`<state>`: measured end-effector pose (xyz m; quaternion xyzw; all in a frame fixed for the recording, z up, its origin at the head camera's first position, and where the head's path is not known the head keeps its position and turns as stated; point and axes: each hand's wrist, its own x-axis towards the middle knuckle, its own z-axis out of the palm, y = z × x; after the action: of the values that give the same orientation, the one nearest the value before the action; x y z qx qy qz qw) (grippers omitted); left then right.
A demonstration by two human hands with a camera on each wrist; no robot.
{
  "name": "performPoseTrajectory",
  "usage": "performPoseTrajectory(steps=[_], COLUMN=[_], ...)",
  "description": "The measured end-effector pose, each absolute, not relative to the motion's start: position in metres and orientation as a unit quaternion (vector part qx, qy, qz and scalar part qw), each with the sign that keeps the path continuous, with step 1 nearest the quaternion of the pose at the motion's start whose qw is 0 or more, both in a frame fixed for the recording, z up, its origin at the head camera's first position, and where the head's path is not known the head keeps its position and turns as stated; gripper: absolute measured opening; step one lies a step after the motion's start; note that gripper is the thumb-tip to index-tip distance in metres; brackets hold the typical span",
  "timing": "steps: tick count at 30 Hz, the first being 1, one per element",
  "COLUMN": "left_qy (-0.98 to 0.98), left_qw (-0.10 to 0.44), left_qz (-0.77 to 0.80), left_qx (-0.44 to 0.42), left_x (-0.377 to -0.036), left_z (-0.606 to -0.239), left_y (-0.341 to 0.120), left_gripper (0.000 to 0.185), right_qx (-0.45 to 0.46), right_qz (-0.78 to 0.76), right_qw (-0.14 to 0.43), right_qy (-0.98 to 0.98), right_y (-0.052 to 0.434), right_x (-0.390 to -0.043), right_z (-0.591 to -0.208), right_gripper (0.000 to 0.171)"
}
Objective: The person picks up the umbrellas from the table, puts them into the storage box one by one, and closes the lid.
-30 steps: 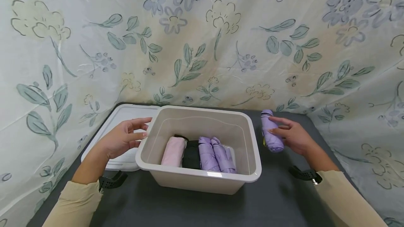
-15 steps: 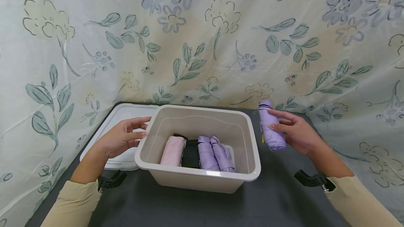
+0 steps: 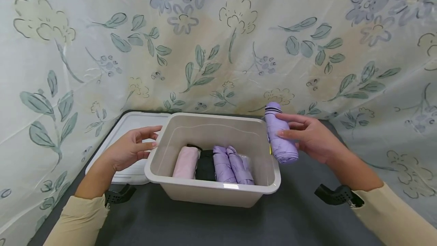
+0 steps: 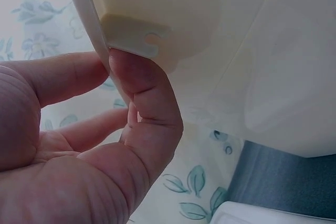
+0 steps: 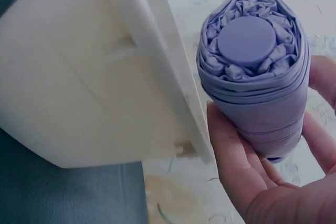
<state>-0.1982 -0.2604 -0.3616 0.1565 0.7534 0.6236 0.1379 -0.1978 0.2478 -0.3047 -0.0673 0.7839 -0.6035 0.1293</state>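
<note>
My right hand [image 3: 297, 131] grips a folded purple umbrella [image 3: 277, 139], held tilted in the air just over the right rim of a beige plastic bin [image 3: 208, 192]. In the right wrist view the umbrella [image 5: 252, 72] shows its round end cap, with the bin [image 5: 79, 93] beside it. The bin holds a pink folded umbrella [image 3: 186, 162], a black one [image 3: 206, 165] and two purple ones [image 3: 232, 164] lying side by side. My left hand [image 3: 136, 148] rests at the bin's left side, fingers relaxed. The thumb [image 4: 142, 93] touches under the bin's rim [image 4: 131, 38].
A white lid [image 3: 131, 124] lies flat to the left of the bin on the dark grey table [image 3: 211, 223]. A floral cloth [image 3: 218, 48] hangs close behind and on both sides.
My right hand has lifted the purple umbrella off the table and carried it left, up to the bin's right rim. The left hand has stayed at the bin's left side.
</note>
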Motion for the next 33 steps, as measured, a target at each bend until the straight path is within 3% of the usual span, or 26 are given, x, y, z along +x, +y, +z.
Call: performPoseTrajectory(steps=[11, 33], left_qy=[0.755, 0.75], left_qw=[0.14, 0.144], left_qz=[0.621, 0.624], left_qx=[0.161, 0.165], left_x=[-0.196, -0.19], left_z=[-0.361, -0.365], left_y=[-0.26, -0.267], left_gripper=[0.069, 0.069], right_qx=[-0.045, -0.016], right_qz=[-0.564, -0.457], right_qw=[0.152, 0.197], right_qy=[0.81, 0.868], right_y=[0.206, 0.149], right_x=[-0.193, -0.201], right_z=[-0.293, -0.281], right_gripper=[0.071, 0.053])
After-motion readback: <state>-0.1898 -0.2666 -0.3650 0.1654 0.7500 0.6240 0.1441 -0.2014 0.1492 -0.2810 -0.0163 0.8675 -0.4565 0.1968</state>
